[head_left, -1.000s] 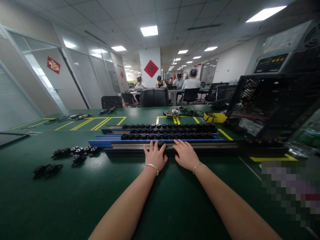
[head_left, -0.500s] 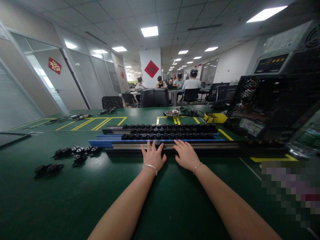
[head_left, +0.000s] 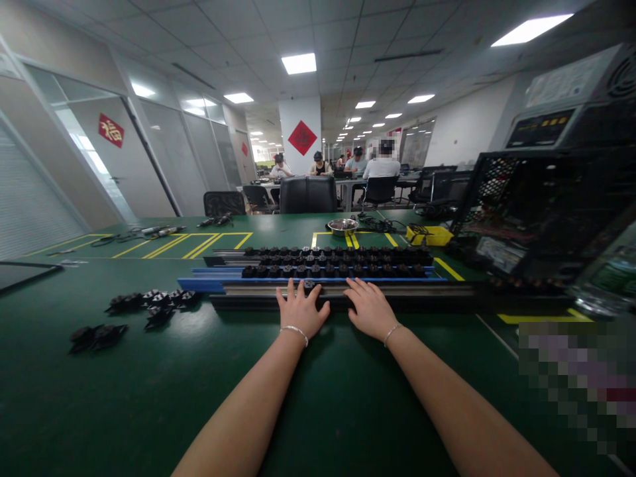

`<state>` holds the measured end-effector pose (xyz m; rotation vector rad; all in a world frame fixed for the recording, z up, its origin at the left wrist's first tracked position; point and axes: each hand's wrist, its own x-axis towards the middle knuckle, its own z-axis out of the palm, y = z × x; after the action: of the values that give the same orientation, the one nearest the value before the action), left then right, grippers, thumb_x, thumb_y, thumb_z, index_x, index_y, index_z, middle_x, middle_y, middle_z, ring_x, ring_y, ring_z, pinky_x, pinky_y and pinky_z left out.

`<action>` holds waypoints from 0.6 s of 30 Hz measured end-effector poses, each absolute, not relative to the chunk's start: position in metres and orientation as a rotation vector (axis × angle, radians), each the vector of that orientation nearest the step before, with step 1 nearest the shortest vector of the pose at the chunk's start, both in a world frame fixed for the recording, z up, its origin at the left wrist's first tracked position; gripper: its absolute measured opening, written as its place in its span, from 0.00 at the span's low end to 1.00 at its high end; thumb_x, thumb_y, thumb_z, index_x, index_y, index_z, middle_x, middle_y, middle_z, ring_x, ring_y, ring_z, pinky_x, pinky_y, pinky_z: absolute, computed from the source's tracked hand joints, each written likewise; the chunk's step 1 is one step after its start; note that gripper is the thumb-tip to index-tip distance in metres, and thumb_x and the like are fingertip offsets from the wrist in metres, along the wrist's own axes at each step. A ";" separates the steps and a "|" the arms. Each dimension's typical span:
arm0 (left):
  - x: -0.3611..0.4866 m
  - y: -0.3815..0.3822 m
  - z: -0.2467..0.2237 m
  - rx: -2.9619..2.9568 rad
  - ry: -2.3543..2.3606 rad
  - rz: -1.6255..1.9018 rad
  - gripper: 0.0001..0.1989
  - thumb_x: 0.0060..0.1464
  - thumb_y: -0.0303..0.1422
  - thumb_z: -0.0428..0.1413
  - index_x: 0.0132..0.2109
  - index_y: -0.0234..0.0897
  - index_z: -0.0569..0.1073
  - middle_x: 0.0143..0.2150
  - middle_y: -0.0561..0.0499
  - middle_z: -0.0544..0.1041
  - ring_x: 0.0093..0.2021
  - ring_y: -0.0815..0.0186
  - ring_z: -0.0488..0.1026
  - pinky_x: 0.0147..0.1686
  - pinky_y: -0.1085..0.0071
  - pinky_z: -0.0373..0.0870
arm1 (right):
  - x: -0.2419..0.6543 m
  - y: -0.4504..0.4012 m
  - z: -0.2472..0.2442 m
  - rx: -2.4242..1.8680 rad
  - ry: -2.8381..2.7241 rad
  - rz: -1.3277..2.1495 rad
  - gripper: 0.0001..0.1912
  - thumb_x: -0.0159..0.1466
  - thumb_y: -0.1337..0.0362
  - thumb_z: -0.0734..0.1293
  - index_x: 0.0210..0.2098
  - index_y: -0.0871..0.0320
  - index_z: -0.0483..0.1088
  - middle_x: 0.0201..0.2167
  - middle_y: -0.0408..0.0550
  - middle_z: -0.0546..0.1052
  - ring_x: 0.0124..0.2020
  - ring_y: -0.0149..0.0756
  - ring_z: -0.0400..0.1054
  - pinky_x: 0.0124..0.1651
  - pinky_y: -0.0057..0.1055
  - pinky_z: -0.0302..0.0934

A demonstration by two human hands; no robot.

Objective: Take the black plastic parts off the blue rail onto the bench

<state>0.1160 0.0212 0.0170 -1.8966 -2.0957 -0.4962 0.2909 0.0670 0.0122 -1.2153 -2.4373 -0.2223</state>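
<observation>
Your left hand [head_left: 301,313] is spread, thumb apart from the fingers, its fingertips at the small black part [head_left: 310,285] on the long front rail [head_left: 427,289]. Your right hand [head_left: 370,309] lies just beside it, the two well clear of touching; its fingers rest over the same rail with the thumb lower, and you cannot tell from this view whether it grips. Behind that rail, a blue rail [head_left: 199,284] sticks out to the left, and rows of black parts [head_left: 315,271] stand beyond your fingers. On the green surface [head_left: 149,404], loose black pieces [head_left: 126,303] lie to your left; a metal bowl [head_left: 342,226] and a yellow box [head_left: 431,235] sit farther back.
</observation>
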 end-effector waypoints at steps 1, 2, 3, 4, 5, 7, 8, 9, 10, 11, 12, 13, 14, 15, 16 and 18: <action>0.115 0.021 0.017 -1.892 -2.097 -0.500 0.26 0.51 0.52 0.42 0.56 0.54 0.64 0.60 0.47 0.63 0.63 0.49 0.46 0.57 0.42 0.36 | 0.291 0.067 0.012 -1.214 -2.438 -0.221 0.19 0.54 0.66 0.60 0.47 0.57 0.66 0.59 0.51 0.60 0.61 0.41 0.49 0.60 0.42 0.43; 0.115 0.020 0.018 -1.886 -2.103 -0.500 0.26 0.51 0.52 0.41 0.56 0.54 0.64 0.60 0.47 0.63 0.63 0.49 0.47 0.57 0.42 0.36 | 0.291 0.067 0.012 -1.213 -2.439 -0.219 0.20 0.54 0.66 0.61 0.47 0.57 0.66 0.59 0.51 0.60 0.61 0.41 0.49 0.60 0.42 0.43; 0.115 0.020 0.019 -1.880 -2.113 -0.497 0.26 0.52 0.52 0.41 0.56 0.54 0.64 0.60 0.47 0.63 0.63 0.50 0.47 0.57 0.42 0.36 | 0.291 0.067 0.012 -1.214 -2.439 -0.216 0.20 0.54 0.67 0.61 0.47 0.57 0.66 0.59 0.51 0.59 0.61 0.41 0.49 0.60 0.42 0.43; 0.115 0.019 0.020 -1.873 -2.125 -0.493 0.26 0.52 0.52 0.41 0.55 0.54 0.64 0.59 0.47 0.63 0.63 0.50 0.47 0.57 0.43 0.36 | 0.291 0.067 0.012 -1.214 -2.440 -0.213 0.20 0.54 0.67 0.61 0.47 0.57 0.66 0.60 0.51 0.59 0.61 0.41 0.49 0.60 0.42 0.43; 0.116 0.019 0.021 -1.866 -2.139 -0.489 0.25 0.52 0.51 0.41 0.55 0.54 0.64 0.59 0.48 0.63 0.63 0.51 0.47 0.57 0.43 0.36 | 0.291 0.068 0.012 -1.215 -2.439 -0.211 0.20 0.54 0.67 0.61 0.47 0.57 0.66 0.60 0.51 0.59 0.61 0.41 0.49 0.60 0.42 0.43; 0.116 0.018 0.023 -1.852 -2.161 -0.483 0.25 0.53 0.51 0.41 0.55 0.54 0.65 0.59 0.48 0.64 0.63 0.52 0.48 0.58 0.44 0.36 | 0.291 0.068 0.012 -1.214 -2.438 -0.206 0.20 0.54 0.67 0.61 0.47 0.57 0.66 0.60 0.51 0.59 0.61 0.41 0.48 0.60 0.42 0.43; 0.116 0.018 0.024 -1.847 -2.169 -0.482 0.24 0.53 0.50 0.41 0.55 0.54 0.65 0.59 0.48 0.64 0.63 0.52 0.48 0.58 0.44 0.36 | 0.291 0.068 0.012 -1.213 -2.439 -0.204 0.19 0.54 0.67 0.61 0.47 0.57 0.66 0.60 0.51 0.59 0.61 0.41 0.48 0.60 0.42 0.43; 0.116 0.019 0.024 -1.844 -2.173 -0.482 0.24 0.53 0.50 0.41 0.55 0.54 0.65 0.59 0.48 0.65 0.63 0.52 0.49 0.58 0.45 0.36 | 0.291 0.068 0.012 -1.212 -2.439 -0.202 0.19 0.54 0.67 0.61 0.46 0.57 0.66 0.59 0.51 0.59 0.61 0.41 0.48 0.60 0.43 0.44; 0.115 0.019 0.024 -1.841 -2.174 -0.484 0.24 0.54 0.50 0.40 0.55 0.54 0.65 0.59 0.49 0.65 0.63 0.53 0.49 0.58 0.45 0.36 | 0.291 0.068 0.012 -1.212 -2.440 -0.201 0.19 0.54 0.67 0.61 0.46 0.57 0.66 0.59 0.51 0.59 0.61 0.42 0.48 0.60 0.43 0.44; 0.115 0.019 0.024 -1.839 -2.171 -0.489 0.24 0.54 0.49 0.40 0.55 0.55 0.65 0.59 0.48 0.65 0.63 0.53 0.50 0.58 0.44 0.36 | 0.291 0.067 0.013 -1.212 -2.440 -0.200 0.19 0.54 0.67 0.61 0.46 0.57 0.66 0.59 0.51 0.60 0.61 0.42 0.48 0.59 0.43 0.44; 0.114 0.020 0.023 -1.837 -2.164 -0.497 0.23 0.54 0.49 0.40 0.54 0.55 0.66 0.58 0.48 0.65 0.62 0.53 0.50 0.58 0.44 0.36 | 0.291 0.067 0.013 -1.211 -2.441 -0.202 0.19 0.55 0.67 0.61 0.46 0.57 0.66 0.59 0.51 0.60 0.61 0.41 0.48 0.59 0.43 0.44; 0.113 0.020 0.022 -1.835 -2.156 -0.506 0.23 0.54 0.49 0.40 0.54 0.55 0.66 0.58 0.48 0.65 0.62 0.53 0.51 0.58 0.44 0.36 | 0.291 0.067 0.013 -1.211 -2.439 -0.204 0.19 0.55 0.67 0.61 0.46 0.57 0.66 0.59 0.51 0.60 0.61 0.41 0.48 0.59 0.43 0.44; 0.112 0.020 0.021 -1.832 -2.149 -0.516 0.23 0.54 0.49 0.40 0.54 0.55 0.66 0.58 0.48 0.65 0.62 0.53 0.51 0.58 0.44 0.36 | 0.291 0.067 0.013 -1.210 -2.439 -0.207 0.19 0.55 0.67 0.61 0.46 0.57 0.66 0.59 0.51 0.60 0.61 0.41 0.48 0.59 0.42 0.45; 0.111 0.021 0.020 -1.828 -2.145 -0.525 0.23 0.55 0.48 0.40 0.54 0.55 0.66 0.58 0.48 0.65 0.62 0.53 0.52 0.58 0.44 0.36 | 0.291 0.067 0.013 -1.210 -2.438 -0.211 0.19 0.55 0.67 0.61 0.46 0.57 0.67 0.59 0.51 0.60 0.61 0.41 0.49 0.59 0.42 0.45; 0.110 0.021 0.020 -1.824 -2.143 -0.532 0.22 0.55 0.48 0.40 0.53 0.55 0.67 0.58 0.49 0.66 0.62 0.53 0.52 0.58 0.44 0.36 | 0.291 0.067 0.013 -1.210 -2.437 -0.213 0.19 0.54 0.67 0.61 0.46 0.57 0.67 0.59 0.51 0.60 0.61 0.41 0.49 0.59 0.42 0.45; 0.108 0.022 0.019 -1.816 -2.140 -0.542 0.22 0.55 0.47 0.40 0.53 0.56 0.67 0.58 0.49 0.66 0.61 0.54 0.53 0.58 0.44 0.36 | 0.291 0.067 0.013 -1.209 -2.435 -0.215 0.19 0.54 0.67 0.60 0.46 0.57 0.67 0.59 0.51 0.60 0.60 0.41 0.49 0.59 0.42 0.45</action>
<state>0.1084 0.0220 0.0185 -1.8159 -2.1402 -0.5417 0.2908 0.0673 0.0132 -1.2092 -2.4354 -0.2148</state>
